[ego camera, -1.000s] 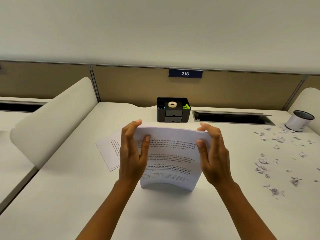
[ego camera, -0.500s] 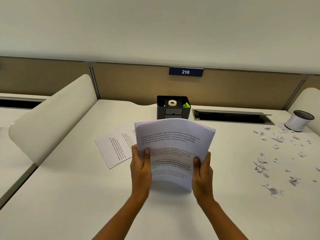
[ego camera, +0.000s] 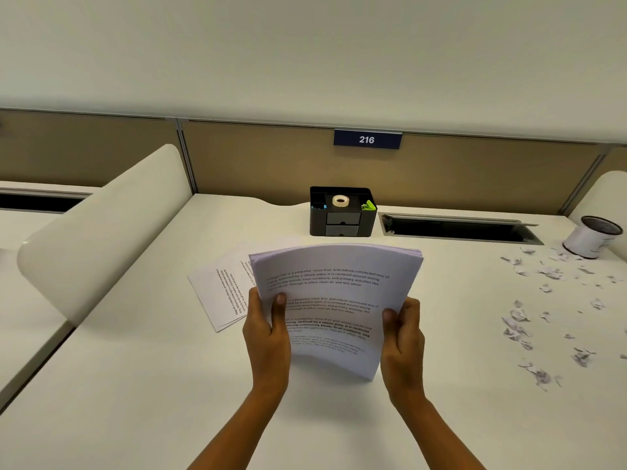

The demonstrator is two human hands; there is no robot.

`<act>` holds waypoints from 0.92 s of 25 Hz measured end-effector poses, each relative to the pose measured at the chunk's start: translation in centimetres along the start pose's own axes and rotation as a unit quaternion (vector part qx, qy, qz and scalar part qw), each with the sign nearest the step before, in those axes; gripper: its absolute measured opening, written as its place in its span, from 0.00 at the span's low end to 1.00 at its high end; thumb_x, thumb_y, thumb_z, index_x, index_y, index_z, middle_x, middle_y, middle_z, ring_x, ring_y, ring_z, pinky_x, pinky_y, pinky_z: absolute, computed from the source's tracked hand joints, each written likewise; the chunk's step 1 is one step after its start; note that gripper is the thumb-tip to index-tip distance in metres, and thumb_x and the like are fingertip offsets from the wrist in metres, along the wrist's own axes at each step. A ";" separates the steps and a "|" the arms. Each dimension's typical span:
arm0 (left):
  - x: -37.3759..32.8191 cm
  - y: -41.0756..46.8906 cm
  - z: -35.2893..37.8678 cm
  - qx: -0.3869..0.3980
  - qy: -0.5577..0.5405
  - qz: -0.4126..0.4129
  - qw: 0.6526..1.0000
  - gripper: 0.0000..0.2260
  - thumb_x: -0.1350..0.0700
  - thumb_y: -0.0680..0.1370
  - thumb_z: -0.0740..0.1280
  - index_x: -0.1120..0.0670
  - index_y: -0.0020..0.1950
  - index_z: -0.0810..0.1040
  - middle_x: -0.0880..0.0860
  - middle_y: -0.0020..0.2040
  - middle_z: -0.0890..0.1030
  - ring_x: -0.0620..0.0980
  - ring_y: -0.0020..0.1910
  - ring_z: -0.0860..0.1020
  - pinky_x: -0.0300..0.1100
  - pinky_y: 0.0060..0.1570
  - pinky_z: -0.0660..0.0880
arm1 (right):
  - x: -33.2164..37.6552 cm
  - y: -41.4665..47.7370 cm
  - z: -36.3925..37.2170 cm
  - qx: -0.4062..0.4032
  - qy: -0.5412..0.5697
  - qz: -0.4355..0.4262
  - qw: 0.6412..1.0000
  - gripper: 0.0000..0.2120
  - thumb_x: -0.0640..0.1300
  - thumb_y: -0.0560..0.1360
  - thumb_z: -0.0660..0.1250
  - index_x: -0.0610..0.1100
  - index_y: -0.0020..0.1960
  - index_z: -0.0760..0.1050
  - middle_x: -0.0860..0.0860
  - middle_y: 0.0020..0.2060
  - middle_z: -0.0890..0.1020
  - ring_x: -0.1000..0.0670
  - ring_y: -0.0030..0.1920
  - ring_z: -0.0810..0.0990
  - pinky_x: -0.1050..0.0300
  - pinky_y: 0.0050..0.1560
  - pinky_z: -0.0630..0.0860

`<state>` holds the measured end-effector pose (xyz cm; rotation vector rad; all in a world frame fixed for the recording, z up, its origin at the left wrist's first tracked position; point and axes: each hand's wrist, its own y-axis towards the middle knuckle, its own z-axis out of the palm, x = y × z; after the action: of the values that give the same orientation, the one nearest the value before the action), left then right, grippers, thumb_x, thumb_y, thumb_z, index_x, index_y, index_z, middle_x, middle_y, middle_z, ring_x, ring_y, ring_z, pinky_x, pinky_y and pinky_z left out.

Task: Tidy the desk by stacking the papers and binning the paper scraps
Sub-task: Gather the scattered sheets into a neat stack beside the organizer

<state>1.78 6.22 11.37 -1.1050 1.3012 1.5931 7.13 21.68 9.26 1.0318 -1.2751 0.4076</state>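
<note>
- Your left grip [ego camera: 268, 334] and right grip [ego camera: 403, 337] each clasp one side edge of the thick stack of white printed paper sheets [ego camera: 332, 293]. The thumbs lie on the front page and the fingers curl behind.
- The stack stands nearly upright in front of you, bowed, with its bottom edge low over the white counter [ego camera: 152, 385]. Whether that edge touches the counter cannot be told.
- The step in hand looks like squaring the stack.
- A few loose white printed sheets [ego camera: 222, 290] lie flat on the counter just left of the stack. Next you would likely lay the stack down and join these to it, edges matched.
- Torn white paper scraps [ego camera: 519, 320] lie scattered to your right, well apart from the stack. A small white cylindrical container with a dark rim [ego camera: 592, 237], probably the bin, stands beyond them. That half looks not yet begun.
</note>
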 end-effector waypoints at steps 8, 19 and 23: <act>2.2 -0.4 -0.6 0.027 0.020 -0.023 0.999 0.06 0.46 0.78 0.58 0.45 0.51 0.70 0.45 0.47 0.79 0.42 0.44 0.80 0.30 0.36 0.77 | -1.8 -0.5 0.4 0.000 -0.017 0.014 1.000 0.07 0.50 0.75 0.56 0.55 0.53 0.65 0.56 0.49 0.79 0.56 0.47 0.80 0.66 0.37 0.79; 6.2 4.3 -1.0 0.112 0.177 -0.037 0.977 0.06 0.55 0.80 0.60 0.52 0.51 0.77 0.47 0.44 0.82 0.41 0.40 0.80 0.28 0.40 0.75 | -4.2 2.9 -1.3 -0.064 -0.132 -0.028 0.989 0.07 0.50 0.79 0.55 0.50 0.54 0.68 0.56 0.44 0.79 0.57 0.40 0.81 0.70 0.33 0.77; 9.8 8.9 -1.6 0.093 0.331 -0.107 0.933 0.08 0.58 0.78 0.64 0.57 0.56 0.78 0.56 0.54 0.81 0.51 0.52 0.78 0.39 0.52 0.72 | -6.2 4.4 -2.5 -0.107 -0.171 0.001 0.979 0.10 0.49 0.80 0.55 0.44 0.54 0.69 0.50 0.44 0.79 0.56 0.38 0.80 0.69 0.31 0.75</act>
<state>-9.39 3.62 4.55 -1.6741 1.6410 0.9326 3.37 27.68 5.50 0.9421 -1.5893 0.0901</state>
